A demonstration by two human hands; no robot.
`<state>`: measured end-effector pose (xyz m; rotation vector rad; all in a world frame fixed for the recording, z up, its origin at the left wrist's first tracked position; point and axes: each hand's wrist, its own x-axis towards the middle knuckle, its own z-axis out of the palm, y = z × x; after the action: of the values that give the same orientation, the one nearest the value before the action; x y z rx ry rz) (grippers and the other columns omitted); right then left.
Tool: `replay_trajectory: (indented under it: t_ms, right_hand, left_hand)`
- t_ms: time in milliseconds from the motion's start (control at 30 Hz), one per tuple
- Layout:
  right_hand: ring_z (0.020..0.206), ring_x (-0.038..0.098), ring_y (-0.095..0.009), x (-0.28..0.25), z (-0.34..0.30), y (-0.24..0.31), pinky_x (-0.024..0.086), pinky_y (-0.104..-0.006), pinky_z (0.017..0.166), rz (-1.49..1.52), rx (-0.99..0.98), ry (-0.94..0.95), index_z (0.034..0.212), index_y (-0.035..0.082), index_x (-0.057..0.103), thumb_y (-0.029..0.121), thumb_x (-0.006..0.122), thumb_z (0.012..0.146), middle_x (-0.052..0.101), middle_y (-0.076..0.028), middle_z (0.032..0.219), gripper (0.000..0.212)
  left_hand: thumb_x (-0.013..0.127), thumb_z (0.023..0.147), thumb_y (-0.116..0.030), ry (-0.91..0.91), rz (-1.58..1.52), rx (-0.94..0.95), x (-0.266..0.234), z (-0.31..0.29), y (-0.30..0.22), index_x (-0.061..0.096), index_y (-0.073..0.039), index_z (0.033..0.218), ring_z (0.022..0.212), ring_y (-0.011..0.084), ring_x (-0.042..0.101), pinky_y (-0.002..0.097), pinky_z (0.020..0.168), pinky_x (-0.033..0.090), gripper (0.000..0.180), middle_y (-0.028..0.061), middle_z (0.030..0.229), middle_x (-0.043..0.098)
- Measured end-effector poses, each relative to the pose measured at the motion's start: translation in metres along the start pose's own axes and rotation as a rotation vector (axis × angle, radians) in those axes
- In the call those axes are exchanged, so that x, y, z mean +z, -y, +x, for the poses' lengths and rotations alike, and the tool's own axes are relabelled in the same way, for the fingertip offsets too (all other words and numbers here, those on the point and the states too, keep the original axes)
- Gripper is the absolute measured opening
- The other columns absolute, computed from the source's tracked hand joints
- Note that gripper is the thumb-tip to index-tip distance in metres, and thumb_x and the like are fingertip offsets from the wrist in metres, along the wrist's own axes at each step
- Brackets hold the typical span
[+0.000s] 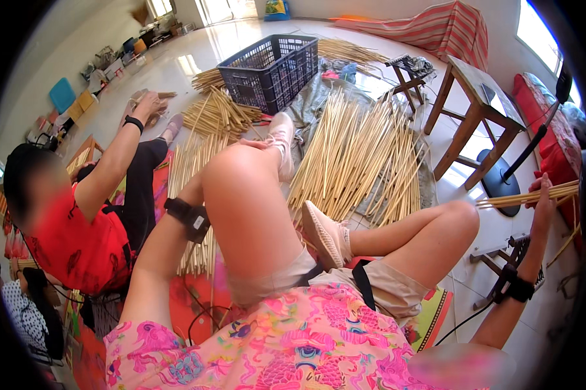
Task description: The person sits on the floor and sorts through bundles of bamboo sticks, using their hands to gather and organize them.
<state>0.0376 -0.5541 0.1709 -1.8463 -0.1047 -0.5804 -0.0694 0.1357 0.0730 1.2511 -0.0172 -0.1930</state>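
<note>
My right hand [541, 192] is raised at the far right, fingers closed around a small bundle of bamboo sticks [501, 201]. My left arm passes behind my raised knee. Only the fingers of my left hand [253, 143] show past it, stretched out beside my shin near the pink shoe; the palm is hidden, and no object shows in them. Many loose bamboo sticks [355, 159] lie spread on a grey sheet in front of my feet. Another layer of sticks [199, 169] lies left of my knee, with a heap of shorter-looking sticks [221, 114] beyond it.
A dark plastic crate [270, 75] stands behind the heaps. At the right are a wooden stool [478, 97], a small folding stool [410, 71] and a round-based black stand [501, 172]. A co-worker in red [85, 240] sits close on my left. Cables run beside both my arms.
</note>
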Motion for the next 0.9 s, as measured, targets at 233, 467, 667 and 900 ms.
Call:
replay_trajectory:
  t_ms: [233, 467, 667, 900]
  right_hand:
    - [0.052, 0.045, -0.005, 0.006, 0.021, 0.019, 0.036, -0.0194, 0.044, -0.072, -0.163, 0.019, 0.076, 0.007, 0.052, 0.033, 0.039, 0.097, 0.048, 0.0, 0.065, 0.035]
    - [0.057, 0.049, -0.007, -0.001, 0.021, -0.042, 0.039, -0.0218, 0.051, -0.158, -0.131, 0.019, 0.076, 0.005, 0.054, 0.032, 0.041, 0.096, 0.051, -0.001, 0.065, 0.036]
    - [0.059, 0.051, -0.009, -0.006, -0.013, -0.058, 0.042, -0.0229, 0.057, -0.075, 0.087, 0.114, 0.081, 0.004, 0.053, 0.028, 0.04, 0.097, 0.051, -0.002, 0.064, 0.032]
    - [0.053, 0.044, -0.007, 0.03, -0.03, -0.058, 0.039, -0.0211, 0.054, -0.04, 0.123, 0.323, 0.083, 0.005, 0.052, 0.028, 0.037, 0.098, 0.043, 0.001, 0.058, 0.032]
  left_hand:
    - [0.047, 0.091, -0.027, 0.028, 0.005, -0.141, 0.003, -0.001, 0.02, 0.042, -0.001, 0.122, 0.111, 0.0193, 0.048, 0.0323, 0.094, 0.039, 0.041, 0.0099, 0.118, 0.05]
    - [0.048, 0.089, -0.026, 0.06, 0.118, -0.251, 0.017, 0.03, 0.036, 0.043, 0.0, 0.119, 0.108, 0.0218, 0.049, 0.0337, 0.092, 0.039, 0.04, 0.012, 0.115, 0.051]
    - [0.049, 0.087, -0.025, 0.102, 0.207, -0.316, 0.025, 0.068, 0.046, 0.044, 0.0, 0.115, 0.106, 0.0239, 0.049, 0.035, 0.09, 0.04, 0.039, 0.0137, 0.112, 0.051]
    - [0.051, 0.084, -0.024, 0.13, 0.275, -0.331, 0.035, 0.087, 0.052, 0.045, 0.001, 0.112, 0.103, 0.0264, 0.05, 0.0364, 0.089, 0.04, 0.038, 0.0157, 0.108, 0.052]
